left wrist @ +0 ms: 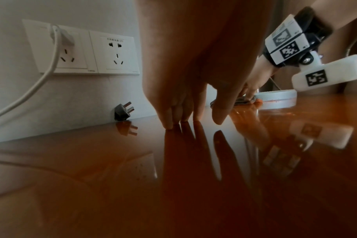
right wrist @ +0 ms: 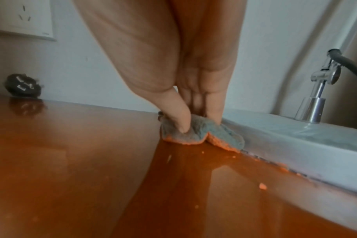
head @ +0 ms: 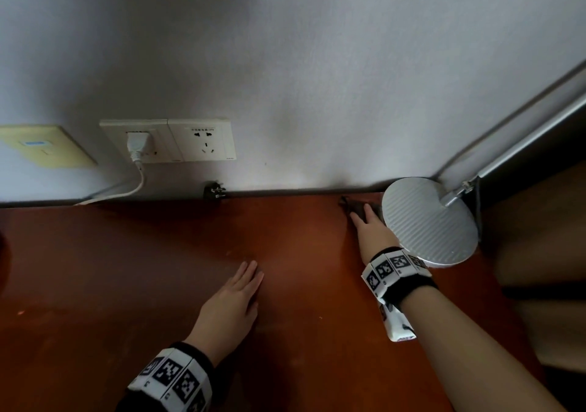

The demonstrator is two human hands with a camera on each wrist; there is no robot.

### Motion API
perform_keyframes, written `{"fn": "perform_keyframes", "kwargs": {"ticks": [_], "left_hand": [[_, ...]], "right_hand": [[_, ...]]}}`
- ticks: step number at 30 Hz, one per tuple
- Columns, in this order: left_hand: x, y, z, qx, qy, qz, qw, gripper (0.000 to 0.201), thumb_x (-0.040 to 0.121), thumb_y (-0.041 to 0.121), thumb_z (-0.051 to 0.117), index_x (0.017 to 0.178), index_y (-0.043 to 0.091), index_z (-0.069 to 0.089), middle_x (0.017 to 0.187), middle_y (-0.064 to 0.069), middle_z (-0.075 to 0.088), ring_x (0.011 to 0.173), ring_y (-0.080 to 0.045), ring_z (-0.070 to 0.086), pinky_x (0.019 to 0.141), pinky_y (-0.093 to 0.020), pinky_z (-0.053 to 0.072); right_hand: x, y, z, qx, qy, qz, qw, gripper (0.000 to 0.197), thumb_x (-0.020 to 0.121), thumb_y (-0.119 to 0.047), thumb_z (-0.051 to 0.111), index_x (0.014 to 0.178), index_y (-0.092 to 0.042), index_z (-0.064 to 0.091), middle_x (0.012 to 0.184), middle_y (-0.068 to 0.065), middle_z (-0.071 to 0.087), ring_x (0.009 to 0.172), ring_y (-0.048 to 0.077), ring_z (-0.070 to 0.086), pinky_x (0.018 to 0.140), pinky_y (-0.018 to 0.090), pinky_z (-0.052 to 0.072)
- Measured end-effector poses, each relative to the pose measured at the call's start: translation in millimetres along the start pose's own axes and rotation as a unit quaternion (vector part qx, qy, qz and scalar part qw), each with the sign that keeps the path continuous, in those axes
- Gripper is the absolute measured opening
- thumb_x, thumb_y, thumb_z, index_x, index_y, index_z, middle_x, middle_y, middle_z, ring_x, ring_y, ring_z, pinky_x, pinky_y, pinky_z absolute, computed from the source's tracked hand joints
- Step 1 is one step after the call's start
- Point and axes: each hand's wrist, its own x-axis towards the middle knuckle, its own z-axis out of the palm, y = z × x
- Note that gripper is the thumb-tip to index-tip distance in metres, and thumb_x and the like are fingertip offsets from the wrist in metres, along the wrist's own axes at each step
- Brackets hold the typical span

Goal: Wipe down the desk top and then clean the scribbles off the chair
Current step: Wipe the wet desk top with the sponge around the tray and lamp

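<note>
At 1 o'clock on the desk top (head: 158,269), right hand (head: 375,235) presses the cloth (right wrist: 194,133) under straight fingers against the lamp base (head: 428,221), probably to catch edge grime; left hand (head: 231,303), fingers released, lies flat near 6 o'clock, apparently bracing.

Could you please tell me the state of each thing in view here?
left hand, open, flat on the desk top
right hand, presses the cloth with straight fingers
cloth, bunched, against the lamp base
white plug, in the left socket
right socket, empty
black plug, unplugged, at the desk top's rear edge
</note>
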Motion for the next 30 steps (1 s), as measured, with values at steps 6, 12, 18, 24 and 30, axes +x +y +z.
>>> {"fn": "perform_keyframes", "kwargs": {"ticks": [6, 12, 18, 24, 30], "left_hand": [[1, -3, 0, 0.009, -0.005, 0.000, 1.000, 0.058, 0.100, 0.023, 0.037, 0.151, 0.029, 0.010, 0.156, 0.014, -0.007, 0.135, 0.003, -0.015, 0.113, -0.019, 0.018], [2, 2, 5, 0.022, -0.007, -0.010, 1.000, 0.058, 0.101, 0.024, 0.036, 0.151, 0.024, 0.008, 0.158, 0.007, -0.009, 0.145, -0.009, -0.010, 0.115, -0.023, 0.018], [1, 5, 0, 0.021, -0.013, -0.010, 1.000, 0.057, 0.101, 0.025, 0.036, 0.151, 0.023, 0.010, 0.158, 0.008, -0.007, 0.145, -0.007, -0.008, 0.114, -0.022, 0.016], [-20, -1, -10, 0.002, 0.017, -0.024, 1.000, 0.057, 0.100, 0.026, 0.038, 0.151, 0.026, 0.013, 0.157, 0.011, -0.005, 0.144, -0.004, -0.007, 0.114, -0.020, 0.016], [-64, -43, -26, -0.008, 0.064, -0.088, 0.994, 0.061, 0.099, 0.022, 0.040, 0.152, 0.022, 0.008, 0.158, 0.008, -0.008, 0.144, -0.005, -0.009, 0.115, -0.019, 0.005]], "right_hand": [[-57, 19, 18, -0.014, 0.004, 0.024, 1.000, 0.054, 0.095, -0.003, 0.035, 0.146, -0.019, 0.025, 0.154, 0.007, 0.015, 0.140, 0.025, 0.022, 0.111, 0.032, 0.028], [-77, 41, 19, -0.025, -0.044, 0.027, 0.998, 0.062, 0.095, -0.003, 0.038, 0.149, -0.025, 0.015, 0.158, 0.005, 0.002, 0.141, 0.025, 0.023, 0.106, 0.031, 0.033], [-67, 24, 22, -0.037, -0.051, 0.024, 0.998, 0.065, 0.093, 0.000, 0.041, 0.149, -0.021, 0.014, 0.157, 0.013, 0.001, 0.142, 0.028, 0.016, 0.112, 0.043, 0.029], [-60, -33, 25, 0.030, -0.042, -0.130, 0.990, 0.076, 0.088, 0.013, 0.037, 0.150, -0.022, 0.011, 0.158, 0.004, -0.009, 0.145, 0.018, -0.002, 0.116, 0.037, 0.013], [-51, -140, 29, 0.023, -0.070, -0.261, 0.962, 0.076, 0.086, 0.008, 0.044, 0.150, -0.017, 0.012, 0.157, 0.005, -0.011, 0.145, 0.022, -0.007, 0.118, 0.039, 0.004]]}}
